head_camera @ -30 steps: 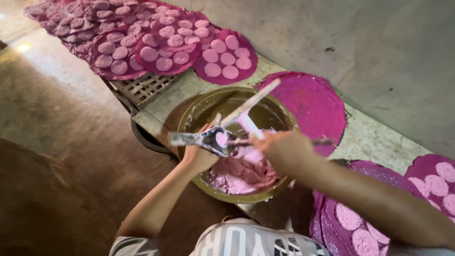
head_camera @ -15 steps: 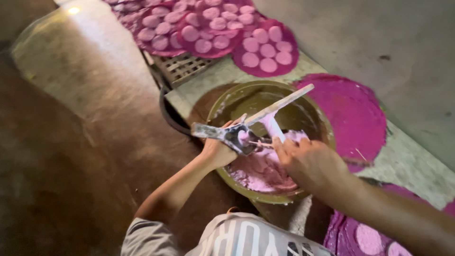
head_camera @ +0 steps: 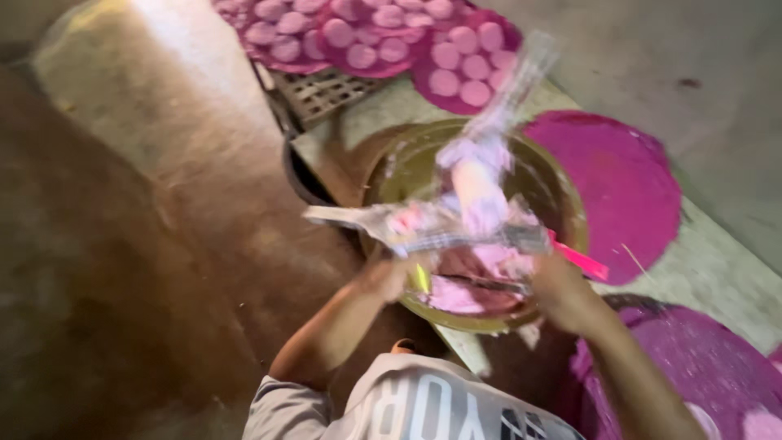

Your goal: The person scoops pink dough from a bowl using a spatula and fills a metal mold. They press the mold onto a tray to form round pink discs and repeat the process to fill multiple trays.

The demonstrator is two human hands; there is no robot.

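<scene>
- While both hands work over the brass bowl (head_camera: 562, 212), left hand (head_camera: 389, 275) is closed on a metal press tool (head_camera: 423, 228); frame blurred.
- Right hand (head_camera: 562, 295) grips a pink-smeared stick (head_camera: 497, 122), scraping.
- Pink dough (head_camera: 476, 277) sits inside the bowl.
- Judgement: keep tool centred over bowl; scrape slowly so dough drops inside.

From my feed I see two bare forearms coming up from the bottom edge, with no sleeves reaching past the upper arms. The left hand (head_camera: 389, 277) and right hand (head_camera: 562, 295) are bare, without gloves; the blur keeps me from telling whether there are rings or a watch. The shirt (head_camera: 407, 403) at the lower edge is light grey with short sleeves, and it carries large white block lettering across the chest, partly cut off by the frame.
</scene>
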